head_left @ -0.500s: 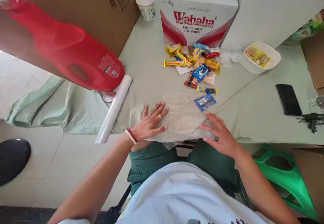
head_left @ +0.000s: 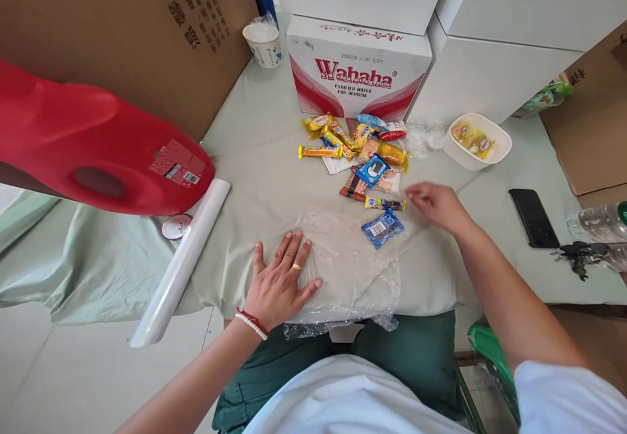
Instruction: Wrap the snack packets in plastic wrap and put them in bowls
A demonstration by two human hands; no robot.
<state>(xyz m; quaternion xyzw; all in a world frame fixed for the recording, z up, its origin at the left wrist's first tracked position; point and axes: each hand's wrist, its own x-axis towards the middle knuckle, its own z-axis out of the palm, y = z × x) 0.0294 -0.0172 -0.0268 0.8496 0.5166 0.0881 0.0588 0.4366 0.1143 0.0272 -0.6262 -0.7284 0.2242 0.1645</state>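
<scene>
My left hand (head_left: 281, 280) lies flat on the left part of a thin sheet of clear plastic film (head_left: 343, 264), its fingers spread. The film rests on the cloth-covered table and hangs over the front edge. My right hand (head_left: 435, 206) is above the table, just right of the snack pile, slightly blurred. Its fingers are loosely bent and nothing shows in them. Nearest to its fingertips is a small yellow-and-dark wrapped bar (head_left: 385, 204). A blue snack packet (head_left: 383, 228) lies on the film's right side. Behind are a blue cookie packet (head_left: 372, 170) and a brown packet (head_left: 353, 184).
A white roll (head_left: 181, 264) and a big red jug (head_left: 112, 153) are at left. Behind the snacks stands a Wahaba-style water carton (head_left: 360, 74), lettered "Wahaha". A paper cup (head_left: 264, 45) is beyond. To the right are a white tub (head_left: 455, 150), phone (head_left: 533, 218) and keys (head_left: 580, 257).
My right hand has left the film's right edge and moved forward to the snacks. My left hand stays flat on the film. The camera view has shifted, so the table appears lower.
</scene>
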